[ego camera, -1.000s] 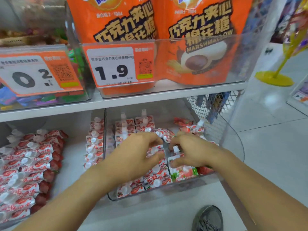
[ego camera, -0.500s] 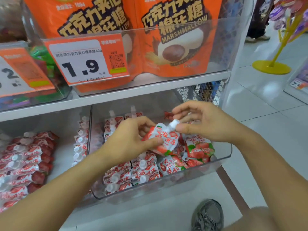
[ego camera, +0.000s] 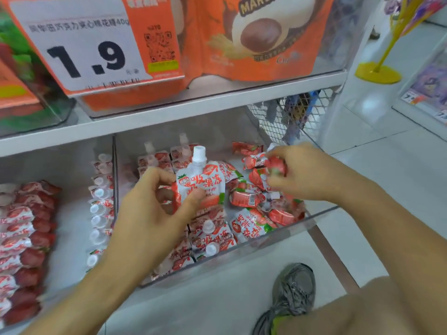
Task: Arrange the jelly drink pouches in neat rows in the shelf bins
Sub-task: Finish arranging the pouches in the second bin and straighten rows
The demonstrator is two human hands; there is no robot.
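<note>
My left hand (ego camera: 154, 213) holds a red-and-white strawberry jelly pouch (ego camera: 200, 182) upright by its lower part, white cap up, above the clear shelf bin (ego camera: 278, 235). My right hand (ego camera: 304, 172) is closed on another pouch (ego camera: 263, 163) over the bin's right side. Below my left hand, several pouches lie in neat rows (ego camera: 208, 240). A loose jumble of pouches (ego camera: 256, 206) fills the bin's right half. The neighbouring left bin holds rows of pouches (ego camera: 24, 238) and a column along its right wall (ego camera: 100, 209).
An upper shelf (ego camera: 169, 110) overhangs the bins, carrying orange marshmallow bags (ego camera: 254, 39) and a 1.9 price tag (ego camera: 94, 52). A wire mesh panel (ego camera: 290, 117) closes the shelf's right end. My shoe (ego camera: 287, 298) and knee are on the white floor below.
The right hand let go of the pouch's cap and moved right to grasp another pouch. The left hand now holds the first pouch upright alone. The camera moved closer.
</note>
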